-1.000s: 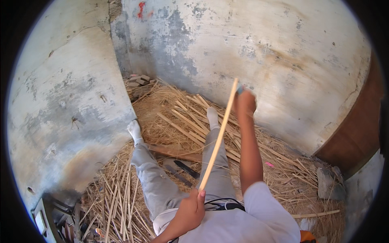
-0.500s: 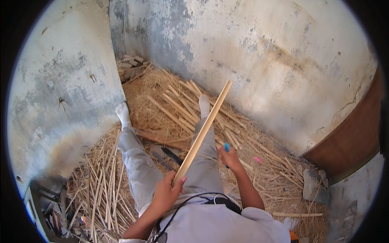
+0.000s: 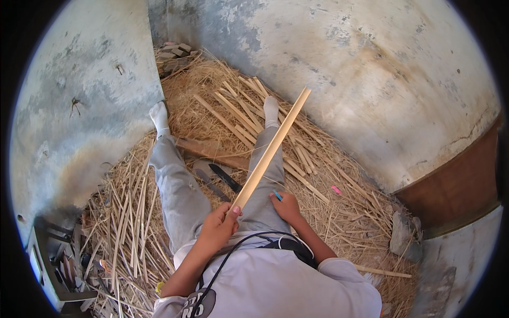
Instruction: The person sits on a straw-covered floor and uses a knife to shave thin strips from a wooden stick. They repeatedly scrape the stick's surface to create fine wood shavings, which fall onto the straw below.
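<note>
My left hand (image 3: 219, 229) is closed round the near end of a long, pale split bamboo strip (image 3: 272, 149). The strip slants up and away to the right, across my right leg, its far end near the wall. Beside my right thigh, my right hand (image 3: 289, 208) is closed on a slim blue pen-like object (image 3: 277, 195). Only its tip shows past the fingers, so its exact kind is unclear. Between my legs lie a dark blade (image 3: 225, 178) and a greyer flat tool (image 3: 211, 184), both partly covered.
A wooden beam (image 3: 212, 153) lies across the straw-littered floor between my outstretched legs. Split bamboo pieces (image 3: 238, 114) are heaped around my right foot, with thin strips (image 3: 127, 222) on my left. Weathered walls (image 3: 350, 79) enclose me; a stone block (image 3: 404, 236) stands at right.
My right hand has moved left and nearer my thigh with the blue object, which now points differently. My left hand still grips the bamboo strip; the whole view has shifted slightly.
</note>
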A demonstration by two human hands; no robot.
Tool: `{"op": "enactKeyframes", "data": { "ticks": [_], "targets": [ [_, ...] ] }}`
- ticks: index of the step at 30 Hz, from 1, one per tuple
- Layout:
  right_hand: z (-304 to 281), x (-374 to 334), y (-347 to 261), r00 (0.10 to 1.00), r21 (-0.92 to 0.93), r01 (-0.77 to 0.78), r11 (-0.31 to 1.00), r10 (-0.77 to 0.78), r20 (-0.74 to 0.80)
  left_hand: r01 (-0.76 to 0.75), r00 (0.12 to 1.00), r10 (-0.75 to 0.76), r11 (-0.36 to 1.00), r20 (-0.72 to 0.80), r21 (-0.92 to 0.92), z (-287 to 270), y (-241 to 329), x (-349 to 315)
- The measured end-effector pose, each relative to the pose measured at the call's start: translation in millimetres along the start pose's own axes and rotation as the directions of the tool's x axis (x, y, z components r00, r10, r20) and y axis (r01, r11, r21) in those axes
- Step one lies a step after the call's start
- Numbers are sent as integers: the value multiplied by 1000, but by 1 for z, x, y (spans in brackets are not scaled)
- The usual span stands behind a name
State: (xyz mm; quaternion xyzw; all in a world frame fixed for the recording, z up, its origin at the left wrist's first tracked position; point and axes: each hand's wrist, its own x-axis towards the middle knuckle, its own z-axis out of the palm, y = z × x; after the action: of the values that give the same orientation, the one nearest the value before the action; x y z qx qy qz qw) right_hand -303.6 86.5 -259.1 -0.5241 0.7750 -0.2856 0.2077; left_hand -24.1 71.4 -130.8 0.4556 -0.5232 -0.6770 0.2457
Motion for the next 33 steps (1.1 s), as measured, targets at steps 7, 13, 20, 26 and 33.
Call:
{"op": "enactKeyframes", "data": {
  "ticks": [7, 13, 20, 26, 33],
  "targets": [
    [-3, 1, -3, 999, 9, -18, 1000, 18, 37, -58, 998, 57, 998, 39, 8, -4, -4, 2],
    [-15, -2, -19, 995, -34, 99, 994, -99, -2, -259, 963, 268, 924, 7, 282, -6, -15, 4],
    [-39, 2, -107, 853, -272, 466, 842, -510, -116, -292, 942, 327, 703, 69, 648, 3, -2, -4],
    [-23, 15, -111, 834, -424, 408, 808, -519, -187, -188, 943, 332, 583, -21, 790, 27, -1, -10],
    [-18, 65, -97, 934, -443, 210, 872, -313, -173, -202, 937, 349, 601, -27, 773, 27, -9, -1]
  ]
}}
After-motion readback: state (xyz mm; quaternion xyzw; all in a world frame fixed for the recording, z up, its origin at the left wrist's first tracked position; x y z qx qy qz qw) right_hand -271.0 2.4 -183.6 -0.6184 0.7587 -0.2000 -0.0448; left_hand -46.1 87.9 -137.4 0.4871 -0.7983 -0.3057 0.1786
